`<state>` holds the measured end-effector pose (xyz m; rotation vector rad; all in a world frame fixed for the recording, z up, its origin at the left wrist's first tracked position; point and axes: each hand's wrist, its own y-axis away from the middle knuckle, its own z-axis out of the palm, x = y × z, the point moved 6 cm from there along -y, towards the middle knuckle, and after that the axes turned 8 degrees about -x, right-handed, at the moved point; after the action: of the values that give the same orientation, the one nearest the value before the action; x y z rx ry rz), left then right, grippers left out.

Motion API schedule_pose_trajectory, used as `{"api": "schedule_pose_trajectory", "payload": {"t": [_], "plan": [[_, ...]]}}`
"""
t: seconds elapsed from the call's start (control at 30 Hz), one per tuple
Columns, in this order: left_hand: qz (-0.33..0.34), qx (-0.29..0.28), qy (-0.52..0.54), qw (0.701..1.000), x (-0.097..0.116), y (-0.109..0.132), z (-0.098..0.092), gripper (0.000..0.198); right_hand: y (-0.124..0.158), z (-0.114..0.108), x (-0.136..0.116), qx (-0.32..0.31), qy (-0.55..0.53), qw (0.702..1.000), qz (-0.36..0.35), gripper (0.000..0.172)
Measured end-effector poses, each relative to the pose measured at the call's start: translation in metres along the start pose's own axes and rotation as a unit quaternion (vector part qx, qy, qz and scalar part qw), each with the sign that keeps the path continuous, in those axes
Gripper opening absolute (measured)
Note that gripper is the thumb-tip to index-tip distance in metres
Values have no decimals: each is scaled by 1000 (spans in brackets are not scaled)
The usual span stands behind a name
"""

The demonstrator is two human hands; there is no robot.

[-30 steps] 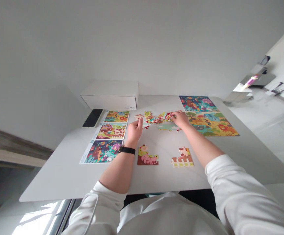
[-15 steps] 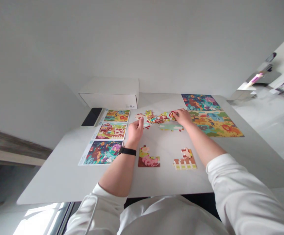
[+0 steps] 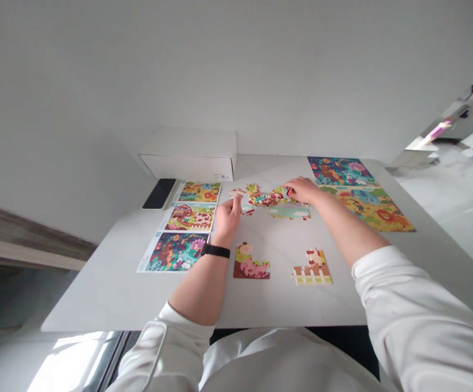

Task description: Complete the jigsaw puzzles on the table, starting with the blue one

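My right hand (image 3: 300,189) is at the right end of a pile of loose jigsaw pieces (image 3: 266,199), its fingertips closed on a puzzle piece (image 3: 288,191) with red on it. My left hand (image 3: 228,216) is beside the pile's left end, fingers curled in and thumb up; whatever it may hold is hidden. Just below the pile lies a joined sky-coloured strip (image 3: 289,212). Nearer me are two joined sections: a pig corner (image 3: 252,268) on the left and a white-fence corner (image 3: 313,275) on the right.
A reference sheet (image 3: 158,239) with three pictures lies left of my left hand, with a phone (image 3: 159,194) behind it. At the back left stands a white box (image 3: 187,166). Two finished puzzles, a dark one (image 3: 340,171) and a yellow one (image 3: 370,209), lie on the right.
My right hand has turned slightly over the pile and is still at its right end. The left hand has barely moved. The whole view has shifted a little.
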<state>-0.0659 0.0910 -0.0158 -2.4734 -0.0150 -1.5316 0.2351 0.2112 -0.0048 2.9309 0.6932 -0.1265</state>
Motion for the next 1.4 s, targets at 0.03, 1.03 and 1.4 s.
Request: {"api": "schedule_pose_trajectory", "payload": {"t": [0.03, 1.03, 1.4], "plan": [[-1, 2, 2, 1000, 1, 0, -1, 68, -2, -2, -1, -7, 16, 1000, -3, 52], [120, -229, 96, 961, 29, 14, 37, 39, 91, 27, -99, 170, -592, 788, 16, 44], [48, -237, 141, 960, 22, 18, 48, 42, 115, 12, -104, 290, -391, 873, -14, 31]]}}
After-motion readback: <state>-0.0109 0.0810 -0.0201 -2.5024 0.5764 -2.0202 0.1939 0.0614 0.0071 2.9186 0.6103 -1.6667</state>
